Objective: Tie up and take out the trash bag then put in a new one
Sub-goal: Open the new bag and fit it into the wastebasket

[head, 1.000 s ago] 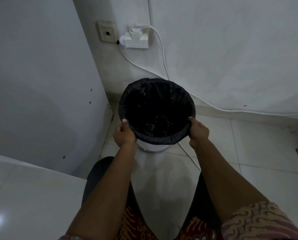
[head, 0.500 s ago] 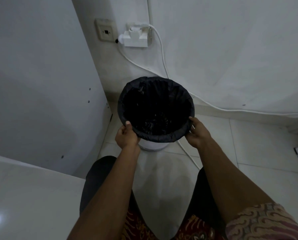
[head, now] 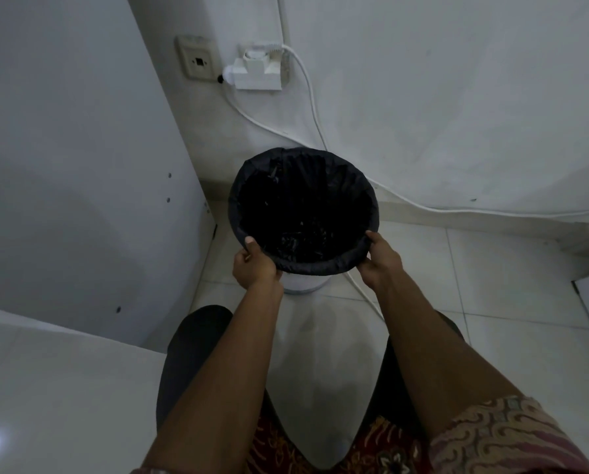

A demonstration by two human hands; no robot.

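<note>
In the corner under the wall socket, head view: a small white bin stands on the tiled floor, its black trash bag folded over the rim all round, some dark waste dimly visible at the bottom. The left hand pinches the folded bag edge at the near-left rim, thumb on top; the right hand is closed on it at the near-right. Judged from this, the task is barely begun: bag neither freed, tied nor lifted out, and no new bag in sight.
</note>
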